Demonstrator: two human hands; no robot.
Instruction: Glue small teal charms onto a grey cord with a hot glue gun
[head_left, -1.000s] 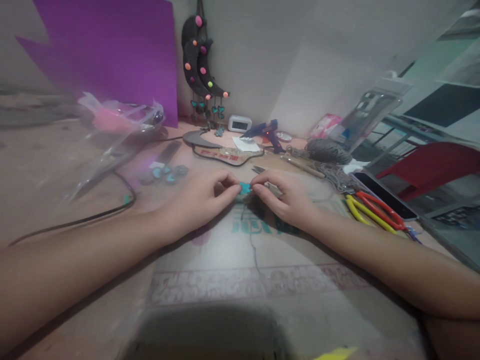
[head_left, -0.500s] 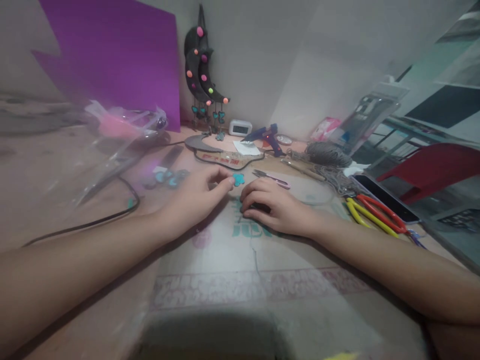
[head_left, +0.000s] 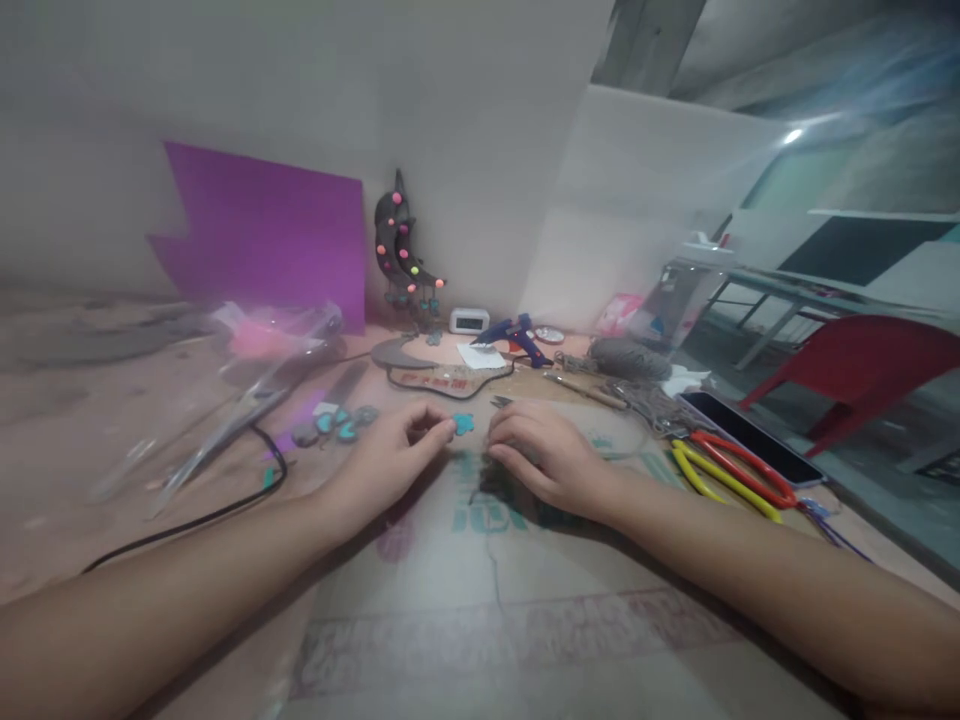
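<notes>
Thumb and forefinger of my left hand (head_left: 390, 455) pinch a small teal flower-shaped piece (head_left: 464, 424) above the printed cardboard sheet (head_left: 405, 640). Just right of it is my right hand (head_left: 547, 455), its fingers curled and drawn together. Whatever those fingers hold is hidden. A thin grey strand (head_left: 493, 565) lies on the cardboard below the hands. Behind my right hand, only the blade tips of small snips (head_left: 501, 401) show. Several teal and grey pieces (head_left: 345, 425) lie left of my left hand.
A blue glue gun (head_left: 521, 340), a small clock (head_left: 469, 321) and a grey crescent (head_left: 405, 354) are at the back. Grey yarn (head_left: 630, 358), a phone (head_left: 750, 435) and red-and-yellow-handled scissors (head_left: 735, 475) line the right side. Clear plastic wrapping (head_left: 277, 350) and a black cable (head_left: 187, 525) occupy the left.
The view has tilted upward, so the table sits lower in the picture. My right hand now covers the snips' pink handle and is slightly farther from the flower, which my left hand still pinches.
</notes>
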